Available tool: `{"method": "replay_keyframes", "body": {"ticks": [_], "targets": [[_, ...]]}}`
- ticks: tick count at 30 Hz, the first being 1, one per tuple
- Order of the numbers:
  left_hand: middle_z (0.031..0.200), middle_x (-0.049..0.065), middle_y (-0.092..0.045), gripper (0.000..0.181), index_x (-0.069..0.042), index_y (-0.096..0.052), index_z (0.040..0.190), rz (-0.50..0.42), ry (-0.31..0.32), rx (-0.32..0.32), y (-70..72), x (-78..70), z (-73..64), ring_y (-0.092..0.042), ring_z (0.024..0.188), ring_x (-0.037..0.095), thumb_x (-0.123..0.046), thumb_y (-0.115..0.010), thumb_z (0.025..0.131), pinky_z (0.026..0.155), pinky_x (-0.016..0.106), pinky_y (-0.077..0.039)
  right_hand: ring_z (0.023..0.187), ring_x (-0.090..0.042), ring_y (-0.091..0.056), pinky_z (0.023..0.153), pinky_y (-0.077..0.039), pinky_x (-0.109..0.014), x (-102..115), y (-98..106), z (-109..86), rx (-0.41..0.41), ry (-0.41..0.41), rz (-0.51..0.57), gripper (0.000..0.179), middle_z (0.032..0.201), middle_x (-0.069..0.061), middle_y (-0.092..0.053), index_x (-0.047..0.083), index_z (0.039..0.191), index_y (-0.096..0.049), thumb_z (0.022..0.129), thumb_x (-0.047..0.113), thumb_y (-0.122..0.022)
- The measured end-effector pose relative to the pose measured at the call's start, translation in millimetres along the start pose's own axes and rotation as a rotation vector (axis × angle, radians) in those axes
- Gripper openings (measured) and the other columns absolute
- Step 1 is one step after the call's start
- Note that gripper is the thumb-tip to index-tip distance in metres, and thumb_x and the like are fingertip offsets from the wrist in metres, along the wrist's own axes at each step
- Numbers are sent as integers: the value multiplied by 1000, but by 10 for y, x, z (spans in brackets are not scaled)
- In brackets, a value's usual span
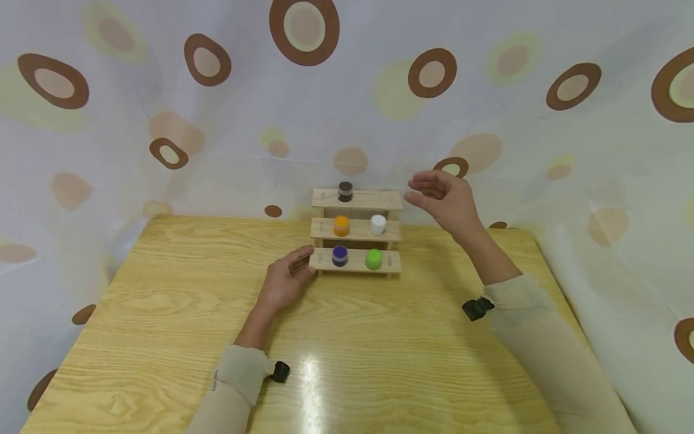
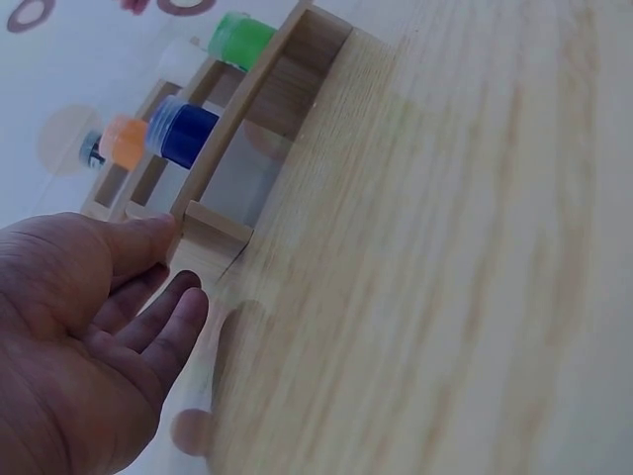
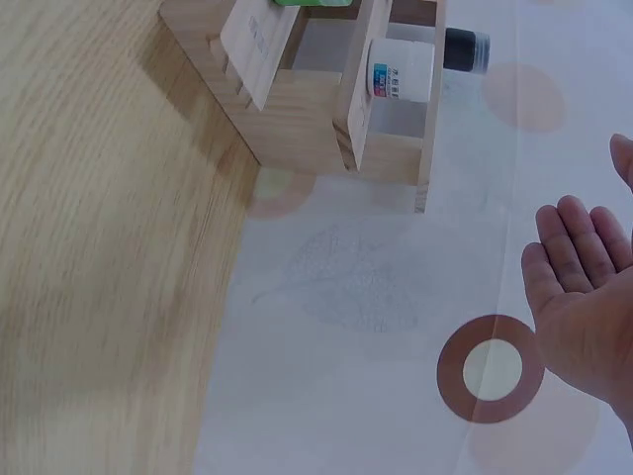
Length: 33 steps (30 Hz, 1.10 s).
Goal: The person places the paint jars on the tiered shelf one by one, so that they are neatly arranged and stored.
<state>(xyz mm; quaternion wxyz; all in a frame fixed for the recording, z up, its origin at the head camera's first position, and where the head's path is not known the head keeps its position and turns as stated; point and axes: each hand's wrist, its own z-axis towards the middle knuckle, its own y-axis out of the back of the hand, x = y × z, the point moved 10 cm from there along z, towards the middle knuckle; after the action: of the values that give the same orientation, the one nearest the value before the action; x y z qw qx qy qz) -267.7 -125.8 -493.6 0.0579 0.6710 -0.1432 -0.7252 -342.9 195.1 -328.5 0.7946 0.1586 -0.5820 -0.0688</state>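
A small three-tier wooden rack stands near the table's back edge, holding little paint jars. On its top step sits a black jar. The middle step bears an orange jar and a white jar; a dark blue jar and a green jar occupy the bottom one. My left hand is at the left end of the bottom step, fingertips right at the wood, as the left wrist view also has it. Raised beside the top step's right end, my right hand holds nothing, its fingers loosely bent.
Behind the wood-grain table hangs a pale cloth with brown ring and leaf prints, also draped along both sides. A black wrist-camera mount sits at the right sleeve, and another mount at the left sleeve.
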Motion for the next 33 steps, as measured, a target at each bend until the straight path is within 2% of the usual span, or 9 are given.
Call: {"method": "replay_keyframes", "body": {"ticks": [6, 10, 12, 14, 17, 21, 26, 29, 33], "targets": [[159, 11, -52, 49, -3, -59, 149, 2, 6, 1, -2, -12, -8, -55, 142, 32, -1, -69, 102, 108, 28, -55, 111, -13, -72, 96, -59, -19, 16, 222, -226, -24, 10, 13, 42, 123, -9, -75, 1, 132, -69, 96, 18, -81], [159, 14, -51, 49, -2, -58, 150, -5, -5, 8, -6, -27, -4, -55, 142, 33, 0, -69, 102, 108, 28, -55, 113, -15, -71, 98, -58, -19, 53, 362, -391, -41, 17, 25, 43, 122, -8, -75, -1, 134, -68, 96, 14, -81], [159, 15, -51, 49, -2, -58, 150, -1, -10, 6, -5, -33, -4, -55, 142, 34, -1, -69, 102, 109, 32, -55, 114, -16, -71, 97, -58, -18, 78, 419, -471, -45, 21, 28, 43, 123, -11, -75, -2, 135, -67, 96, 11, -80], [159, 16, -51, 49, -2, -58, 149, 7, -17, 4, -2, -32, -3, -56, 141, 35, -1, -69, 102, 109, 34, -55, 113, -14, -72, 97, -58, -18, 85, 468, -551, -50, 18, 32, 43, 121, -7, -76, -3, 134, -66, 96, 9, -80], [159, 15, -51, 49, -2, -58, 149, 15, -16, -1, 1, -24, -10, -56, 141, 36, -1, -70, 101, 110, 37, -55, 112, -13, -72, 95, -59, -17, 32, 543, -681, -57, -4, 41, 42, 120, -4, -77, -5, 133, -66, 96, 6, -80], [159, 14, -52, 49, -3, -59, 149, 15, -2, -2, -5, -18, -23, -56, 141, 35, -1, -70, 102, 109, 34, -55, 113, -10, -71, 96, -58, -17, -92, 653, -869, -60, -42, 39, 42, 120, 0, -77, -6, 134, -64, 96, 5, -79], [158, 11, -54, 48, -5, -60, 149, 26, 18, -5, 0, 20, -32, -57, 141, 32, -3, -70, 102, 109, 32, -55, 120, -5, -68, 99, -55, -13, -233, 786, -1090, -53, -54, -47, 43, 125, 4, -75, -3, 136, -64, 97, 4, -78], [158, 11, -54, 48, -5, -60, 149, 26, 9, -2, -1, 16, -26, -57, 140, 32, -3, -69, 102, 109, 32, -55, 123, -4, -66, 101, -53, -11, -308, 864, -1195, -55, -50, -114, 43, 128, 3, -73, -1, 137, -65, 96, 5, -78], [157, 10, -55, 47, -4, -60, 149, 27, 0, -3, -5, -7, -18, -57, 140, 32, -4, -69, 102, 109, 32, -55, 125, 1, -62, 101, -50, -7, -439, 936, -1305, -39, -85, -199, 46, 135, -6, -69, 7, 141, -65, 98, 13, -79]]}}
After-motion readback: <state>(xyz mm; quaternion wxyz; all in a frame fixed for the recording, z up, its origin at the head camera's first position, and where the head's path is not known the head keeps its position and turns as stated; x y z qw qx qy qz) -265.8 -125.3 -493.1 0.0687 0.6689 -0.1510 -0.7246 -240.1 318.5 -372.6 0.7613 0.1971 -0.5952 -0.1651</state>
